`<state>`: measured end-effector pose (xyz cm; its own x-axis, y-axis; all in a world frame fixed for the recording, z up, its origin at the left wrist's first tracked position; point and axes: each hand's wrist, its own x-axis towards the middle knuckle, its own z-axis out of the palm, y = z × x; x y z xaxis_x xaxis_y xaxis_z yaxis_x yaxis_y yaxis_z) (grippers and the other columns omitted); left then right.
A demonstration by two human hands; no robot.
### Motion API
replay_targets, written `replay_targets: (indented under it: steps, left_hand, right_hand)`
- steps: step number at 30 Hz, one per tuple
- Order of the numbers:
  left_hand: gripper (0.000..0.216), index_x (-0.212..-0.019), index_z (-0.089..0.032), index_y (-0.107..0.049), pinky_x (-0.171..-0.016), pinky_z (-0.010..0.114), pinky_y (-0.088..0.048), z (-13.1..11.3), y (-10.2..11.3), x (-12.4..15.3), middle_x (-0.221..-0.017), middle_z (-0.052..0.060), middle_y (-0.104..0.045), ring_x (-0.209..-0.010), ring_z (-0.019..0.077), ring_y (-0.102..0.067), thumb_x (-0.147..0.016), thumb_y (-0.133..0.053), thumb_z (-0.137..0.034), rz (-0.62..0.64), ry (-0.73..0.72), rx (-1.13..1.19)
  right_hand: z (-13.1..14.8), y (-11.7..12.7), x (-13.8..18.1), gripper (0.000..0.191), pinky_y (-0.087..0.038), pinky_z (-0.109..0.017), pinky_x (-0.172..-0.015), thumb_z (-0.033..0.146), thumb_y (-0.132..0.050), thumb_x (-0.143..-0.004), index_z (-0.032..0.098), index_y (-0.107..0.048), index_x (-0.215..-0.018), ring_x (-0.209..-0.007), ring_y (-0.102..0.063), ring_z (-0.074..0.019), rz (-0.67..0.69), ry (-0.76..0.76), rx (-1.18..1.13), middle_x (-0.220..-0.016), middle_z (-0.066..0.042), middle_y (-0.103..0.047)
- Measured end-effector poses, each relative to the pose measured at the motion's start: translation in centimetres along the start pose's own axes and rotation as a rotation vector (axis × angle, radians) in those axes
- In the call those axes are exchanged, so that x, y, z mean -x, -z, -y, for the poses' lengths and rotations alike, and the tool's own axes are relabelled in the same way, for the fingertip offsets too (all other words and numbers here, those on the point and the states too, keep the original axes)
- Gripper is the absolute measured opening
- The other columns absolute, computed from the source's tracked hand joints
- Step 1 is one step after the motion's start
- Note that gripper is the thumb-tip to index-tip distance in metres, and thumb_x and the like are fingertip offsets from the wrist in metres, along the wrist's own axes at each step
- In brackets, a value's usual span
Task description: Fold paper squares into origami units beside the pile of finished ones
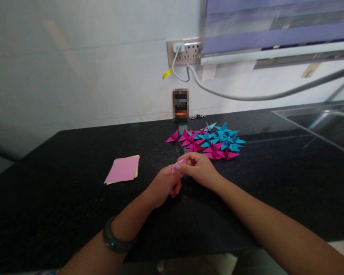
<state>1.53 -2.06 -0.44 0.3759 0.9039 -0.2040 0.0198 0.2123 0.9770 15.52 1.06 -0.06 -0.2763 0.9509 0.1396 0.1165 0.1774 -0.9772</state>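
A small folded piece of pink paper (179, 165) is pinched between my two hands above the dark countertop. My left hand (165, 186), with a dark bangle on its wrist, closes on the paper's near left part. From the right, the fingers of my right hand (200, 168) grip its other end. The fingers partly cover the paper, so its full shape is hidden. Just beyond my hands lie several folded paper cranes, magenta ones (188, 137) at the left and front, blue ones (223, 135) at the right. One pale blue crane (210, 126) sits at the back.
Square pink sheets (122, 169) with yellow paper beneath lie to the left on the black countertop (60, 183). A phone (180, 105) leans against the wall, below a socket strip (186, 52) with a white cable. A sink (326, 126) is at the right.
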Motion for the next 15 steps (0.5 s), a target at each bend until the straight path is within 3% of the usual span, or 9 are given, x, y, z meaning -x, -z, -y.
replay_targets:
  steps: [4, 9, 15]
  left_hand:
    - [0.034, -0.067, -0.017, -0.043, -0.031, 0.016, -0.022, -0.15, -0.53, 0.09, -0.035, -0.007, -0.043, -0.028, 0.0051, -0.031, -0.078, -0.044, -0.049, -0.059, -0.009, -0.071]
    - [0.032, -0.067, -0.017, -0.042, -0.031, 0.016, -0.022, -0.42, -0.38, 0.29, -0.035, -0.007, -0.042, -0.028, 0.0051, -0.030, -0.079, -0.044, -0.047, -0.021, 0.005, -0.080]
    - [0.028, -0.069, -0.018, -0.041, -0.031, 0.016, -0.019, -0.42, -0.18, 0.44, -0.034, -0.008, -0.041, -0.028, 0.0047, -0.029, -0.080, -0.044, -0.044, 0.019, -0.007, -0.064]
  right_hand:
    - [-0.24, -1.05, 0.11, 0.016, -0.027, -0.019, -0.042, 0.028, -0.060, -0.065, 0.014, -0.054, -0.061, -0.045, -0.034, -0.0054, -0.110, -0.045, -0.010, -0.049, 0.006, -0.040]
    - [-0.01, -0.84, 0.17, 0.018, -0.030, -0.020, -0.046, 0.030, -0.058, -0.064, 0.015, -0.050, -0.059, -0.045, -0.035, -0.0061, -0.092, -0.079, -0.112, -0.049, 0.006, -0.040]
    - [0.48, -0.40, 0.23, 0.028, -0.026, -0.021, -0.045, 0.036, -0.055, -0.070, 0.015, -0.046, -0.052, -0.046, -0.031, -0.0059, -0.072, -0.001, -0.021, -0.048, 0.006, -0.037]
